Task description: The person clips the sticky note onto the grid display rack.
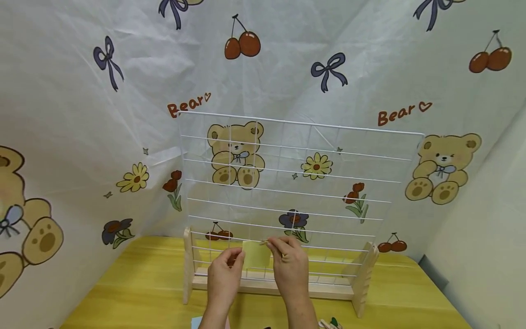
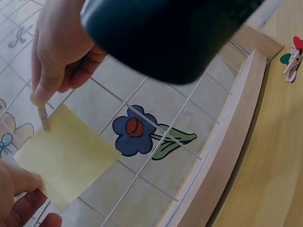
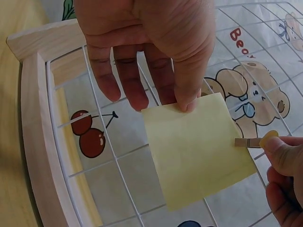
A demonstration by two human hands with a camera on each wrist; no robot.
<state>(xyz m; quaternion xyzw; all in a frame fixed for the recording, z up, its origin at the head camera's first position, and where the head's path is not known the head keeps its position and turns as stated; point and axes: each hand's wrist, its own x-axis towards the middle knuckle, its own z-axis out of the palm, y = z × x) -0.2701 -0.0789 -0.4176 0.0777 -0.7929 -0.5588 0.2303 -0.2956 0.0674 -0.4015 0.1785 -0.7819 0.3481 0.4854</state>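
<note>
A square yellow paper note (image 1: 255, 255) lies against the lower part of a white wire grid (image 1: 283, 212). My left hand (image 1: 225, 275) pinches the note's left edge between thumb and fingers, seen close in the right wrist view. At the top edge, toward the right, my right hand (image 1: 290, 265) pinches a small wooden clothespin (image 3: 247, 142) by its end, where a yellow decoration shows. The peg's tip overlaps the note's edge. Whether it also clasps a wire, I cannot tell.
A wooden base (image 1: 359, 292) holds the grid upright on the yellow tabletop (image 1: 135, 292). More clothespins (image 2: 292, 60) with red and green decorations lie in front of it. Pale blue paper (image 1: 196, 322) shows at the bottom. A cloth printed with bears hangs behind.
</note>
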